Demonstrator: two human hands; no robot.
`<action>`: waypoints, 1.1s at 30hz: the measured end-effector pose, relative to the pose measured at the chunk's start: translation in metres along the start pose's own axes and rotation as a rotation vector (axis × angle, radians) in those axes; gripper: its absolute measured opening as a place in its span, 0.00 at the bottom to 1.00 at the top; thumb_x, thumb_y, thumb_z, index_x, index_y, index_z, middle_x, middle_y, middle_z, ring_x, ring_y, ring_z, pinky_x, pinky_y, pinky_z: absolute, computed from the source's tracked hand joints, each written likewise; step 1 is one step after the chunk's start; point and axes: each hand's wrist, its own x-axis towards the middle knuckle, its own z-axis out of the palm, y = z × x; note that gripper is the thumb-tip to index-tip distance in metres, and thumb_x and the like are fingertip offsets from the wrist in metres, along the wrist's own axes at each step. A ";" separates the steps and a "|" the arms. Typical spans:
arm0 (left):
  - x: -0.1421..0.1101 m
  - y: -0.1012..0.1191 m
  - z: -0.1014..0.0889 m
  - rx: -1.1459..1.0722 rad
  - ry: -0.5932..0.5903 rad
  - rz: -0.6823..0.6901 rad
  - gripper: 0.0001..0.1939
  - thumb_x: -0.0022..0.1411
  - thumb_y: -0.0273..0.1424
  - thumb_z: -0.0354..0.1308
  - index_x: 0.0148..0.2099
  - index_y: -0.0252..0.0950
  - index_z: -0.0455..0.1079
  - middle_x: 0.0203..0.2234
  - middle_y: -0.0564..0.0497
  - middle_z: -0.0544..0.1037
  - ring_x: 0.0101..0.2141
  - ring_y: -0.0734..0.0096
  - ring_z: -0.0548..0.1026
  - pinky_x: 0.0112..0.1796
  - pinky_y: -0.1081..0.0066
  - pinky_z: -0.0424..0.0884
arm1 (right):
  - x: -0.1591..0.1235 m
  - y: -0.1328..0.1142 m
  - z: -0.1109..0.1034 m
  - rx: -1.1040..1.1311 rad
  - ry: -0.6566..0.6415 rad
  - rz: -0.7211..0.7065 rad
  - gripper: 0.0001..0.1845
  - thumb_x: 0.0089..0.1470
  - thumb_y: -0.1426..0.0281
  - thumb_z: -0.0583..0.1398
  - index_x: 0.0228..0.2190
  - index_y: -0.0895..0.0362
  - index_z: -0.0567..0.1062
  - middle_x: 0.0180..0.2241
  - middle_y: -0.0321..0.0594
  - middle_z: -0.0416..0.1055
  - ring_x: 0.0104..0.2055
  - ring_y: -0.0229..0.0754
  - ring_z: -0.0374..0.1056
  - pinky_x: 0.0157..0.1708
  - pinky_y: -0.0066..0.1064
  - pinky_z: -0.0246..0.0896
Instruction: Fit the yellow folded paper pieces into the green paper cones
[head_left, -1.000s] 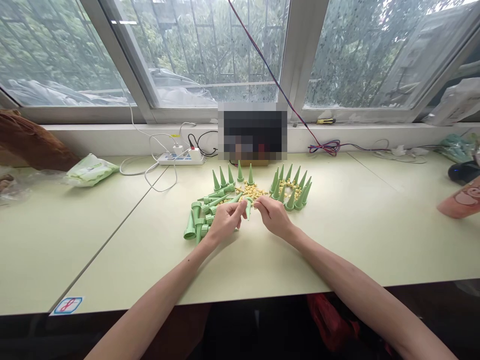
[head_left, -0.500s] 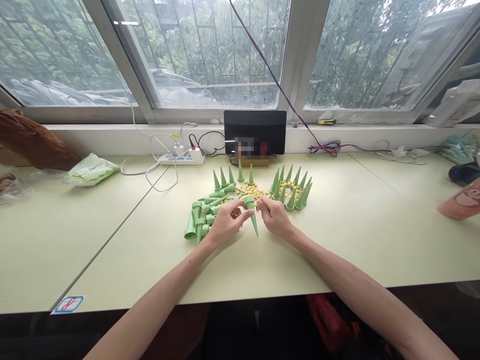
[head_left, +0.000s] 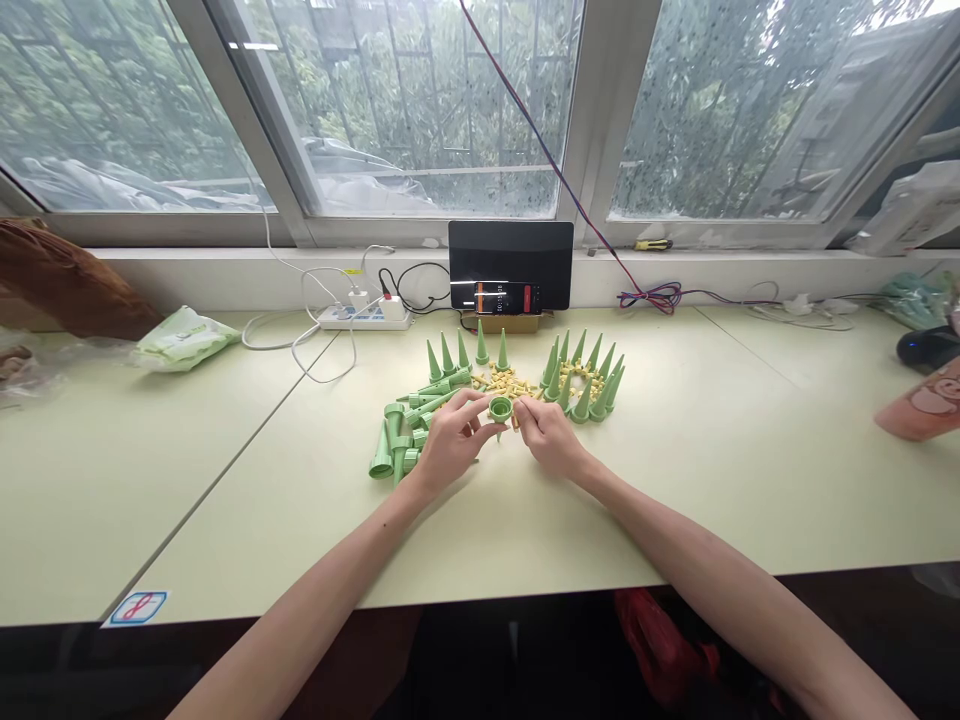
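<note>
My left hand (head_left: pixel 451 446) pinches a green plastic cone-shaped spike (head_left: pixel 500 408) by its wide end. Its hollow opening faces me and the tip points down. Close by on the right, my right hand (head_left: pixel 553 440) has its thumb and fingers pressed together at the rim; what they hold, if anything, I cannot make out. Behind the hands lies a pile of small yellow pegs (head_left: pixel 504 382). More green spikes (head_left: pixel 394 425) lie jumbled beside my left hand. Several upright spikes (head_left: pixel 600 395) form a ring around yellow pegs on the right, and others (head_left: pixel 447 355) stand at the back left.
A black screen (head_left: pixel 510 250) stands at the back with a phone (head_left: pixel 504 298) before it. A power strip (head_left: pixel 360 318) with loose cables is left of it. A green-white packet (head_left: pixel 186 340) lies at left; an orange cup-like object (head_left: pixel 921 400) is at the right edge.
The spike in my left hand has tilted, so its open end now faces me instead of its side. My right hand stays almost where it was, fingers still pinched.
</note>
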 end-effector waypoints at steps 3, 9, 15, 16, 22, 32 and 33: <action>-0.001 -0.002 0.001 0.015 0.023 0.008 0.11 0.65 0.37 0.61 0.48 0.42 0.77 0.40 0.50 0.74 0.21 0.85 0.65 0.23 0.78 0.70 | 0.000 -0.001 0.000 -0.003 -0.014 0.008 0.20 0.66 0.63 0.47 0.23 0.54 0.61 0.18 0.32 0.57 0.22 0.37 0.55 0.26 0.30 0.49; 0.001 0.008 0.003 -0.024 -0.016 -0.114 0.14 0.64 0.37 0.60 0.50 0.40 0.74 0.40 0.49 0.73 0.22 0.83 0.69 0.23 0.78 0.71 | -0.001 0.002 0.002 0.018 0.038 0.039 0.20 0.67 0.62 0.48 0.24 0.55 0.63 0.19 0.33 0.58 0.22 0.37 0.55 0.26 0.30 0.49; 0.006 0.017 -0.002 -0.314 0.066 -0.432 0.14 0.65 0.42 0.57 0.41 0.34 0.70 0.29 0.52 0.74 0.16 0.81 0.68 0.15 0.78 0.64 | 0.000 0.006 0.000 -0.027 0.164 0.048 0.20 0.68 0.61 0.47 0.24 0.54 0.60 0.19 0.32 0.54 0.22 0.37 0.51 0.25 0.31 0.47; 0.007 0.018 -0.003 -0.365 0.072 -0.476 0.18 0.66 0.44 0.55 0.36 0.34 0.70 0.24 0.53 0.72 0.15 0.81 0.66 0.14 0.78 0.62 | 0.000 0.006 0.000 -0.045 0.169 0.024 0.20 0.68 0.61 0.47 0.24 0.54 0.60 0.20 0.32 0.54 0.22 0.37 0.51 0.25 0.31 0.46; 0.009 0.019 -0.003 -0.524 -0.153 -0.630 0.32 0.66 0.53 0.49 0.25 0.30 0.70 0.17 0.48 0.73 0.12 0.78 0.65 0.15 0.74 0.61 | -0.001 0.005 0.002 -0.068 0.082 -0.132 0.18 0.68 0.63 0.47 0.25 0.54 0.58 0.23 0.33 0.57 0.24 0.37 0.53 0.27 0.30 0.50; 0.006 0.010 -0.003 -0.652 -0.269 -0.599 0.27 0.66 0.51 0.52 0.28 0.32 0.66 0.23 0.47 0.75 0.18 0.76 0.69 0.18 0.75 0.64 | -0.001 0.006 0.001 -0.046 0.054 -0.130 0.18 0.68 0.65 0.47 0.24 0.53 0.54 0.21 0.32 0.55 0.23 0.36 0.49 0.26 0.29 0.47; 0.006 0.010 -0.003 -0.652 -0.276 -0.590 0.26 0.66 0.51 0.53 0.28 0.32 0.67 0.21 0.49 0.74 0.18 0.76 0.69 0.19 0.75 0.65 | -0.001 0.006 0.001 -0.041 0.050 -0.125 0.18 0.67 0.65 0.47 0.24 0.53 0.54 0.21 0.32 0.55 0.23 0.36 0.49 0.26 0.29 0.47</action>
